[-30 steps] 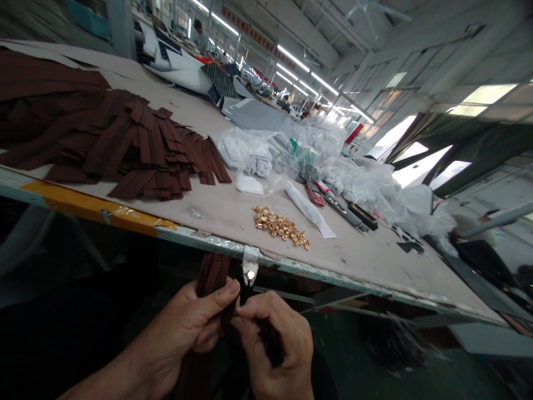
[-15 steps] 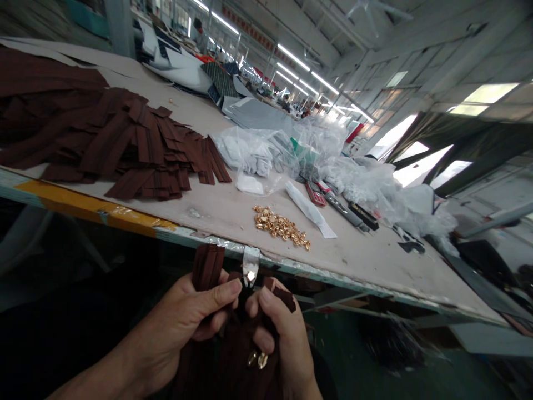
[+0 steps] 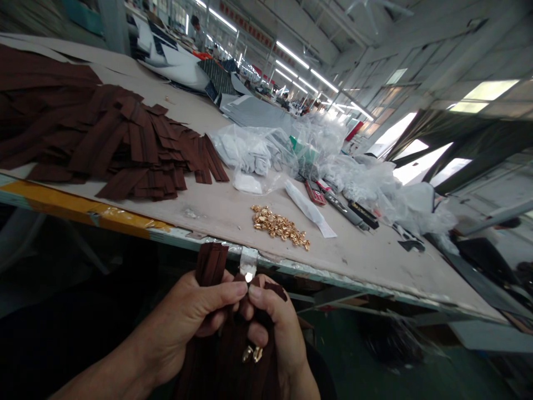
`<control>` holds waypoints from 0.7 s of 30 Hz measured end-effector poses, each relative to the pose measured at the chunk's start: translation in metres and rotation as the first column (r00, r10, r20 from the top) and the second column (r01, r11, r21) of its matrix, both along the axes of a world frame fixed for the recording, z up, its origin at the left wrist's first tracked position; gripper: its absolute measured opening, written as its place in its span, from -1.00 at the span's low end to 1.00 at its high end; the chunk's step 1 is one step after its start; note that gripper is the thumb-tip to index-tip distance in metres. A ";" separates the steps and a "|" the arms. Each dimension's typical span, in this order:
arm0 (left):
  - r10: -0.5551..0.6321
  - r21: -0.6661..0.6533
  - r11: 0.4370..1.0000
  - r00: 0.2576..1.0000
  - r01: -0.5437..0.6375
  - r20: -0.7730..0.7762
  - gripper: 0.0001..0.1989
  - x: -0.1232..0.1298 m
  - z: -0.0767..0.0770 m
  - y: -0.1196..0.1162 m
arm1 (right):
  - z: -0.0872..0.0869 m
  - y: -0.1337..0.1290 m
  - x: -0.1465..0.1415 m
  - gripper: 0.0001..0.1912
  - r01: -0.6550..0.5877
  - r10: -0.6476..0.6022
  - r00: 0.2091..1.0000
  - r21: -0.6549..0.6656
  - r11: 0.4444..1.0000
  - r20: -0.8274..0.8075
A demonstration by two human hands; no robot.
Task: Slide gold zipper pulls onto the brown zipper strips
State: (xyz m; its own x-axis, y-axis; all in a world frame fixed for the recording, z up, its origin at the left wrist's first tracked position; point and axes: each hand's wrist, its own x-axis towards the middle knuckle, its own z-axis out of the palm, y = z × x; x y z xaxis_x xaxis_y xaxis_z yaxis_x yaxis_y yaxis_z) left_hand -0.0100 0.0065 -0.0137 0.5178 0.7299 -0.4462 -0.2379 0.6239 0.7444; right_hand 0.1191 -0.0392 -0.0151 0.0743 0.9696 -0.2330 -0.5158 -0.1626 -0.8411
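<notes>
Close to the table's front edge, my left hand [image 3: 195, 305] is closed on a bundle of dark brown zipper tapes [image 3: 211, 263] whose ends stick up past its fingers. My right hand [image 3: 278, 319] pinches the end of a brown zipper tape [image 3: 275, 289], its thumb nearly meeting the left thumb. Between the thumb tips shows a bright gold zipper slider [image 3: 249, 277] at a small clear-wrapped holder [image 3: 249, 258] on the table edge. Below the right fingers, two gold sliders [image 3: 252, 354] show against brown tape hanging down. The fingers hide where tape and slider meet.
A loose pile of gold sliders [image 3: 280, 226] lies on the table [image 3: 220, 214] just beyond my hands. Many brown zipper tapes [image 3: 104, 133] are heaped at left. Plastic bags [image 3: 254, 150], a white paper strip [image 3: 308, 208], a grey cutter [image 3: 343, 210] and black scissors [image 3: 410, 241] lie behind and to the right.
My right hand has moved slightly left and up, bringing the two thumb tips together by the slider at the holder. The hanging sliders have shifted slightly left with it.
</notes>
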 end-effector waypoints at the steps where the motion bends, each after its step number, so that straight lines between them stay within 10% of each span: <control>1: 0.001 0.006 1.000 1.000 -0.001 0.006 -0.71 0.000 0.001 0.000 | 0.000 0.001 0.000 -0.76 -0.003 0.003 1.000 -0.002 1.000 0.004; 14: 0.093 0.031 0.995 0.996 -0.093 -0.007 -0.70 0.007 0.000 0.001 | -0.004 0.006 0.002 -0.66 0.101 -0.101 0.995 0.011 0.995 0.012; 21: 0.067 0.264 0.965 0.979 -0.014 -0.193 -0.52 0.003 -0.005 -0.003 | 0.010 0.004 0.011 -0.64 0.109 -0.115 0.881 0.040 0.993 0.459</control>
State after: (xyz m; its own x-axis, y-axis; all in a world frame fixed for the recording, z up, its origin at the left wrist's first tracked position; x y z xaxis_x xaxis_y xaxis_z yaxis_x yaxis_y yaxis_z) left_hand -0.0073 0.0035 -0.0186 0.4061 0.8525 -0.3291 -0.0899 0.3957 0.9140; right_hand 0.1303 -0.0354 -0.0050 0.2783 0.9511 -0.1341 -0.0844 -0.1148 -0.9898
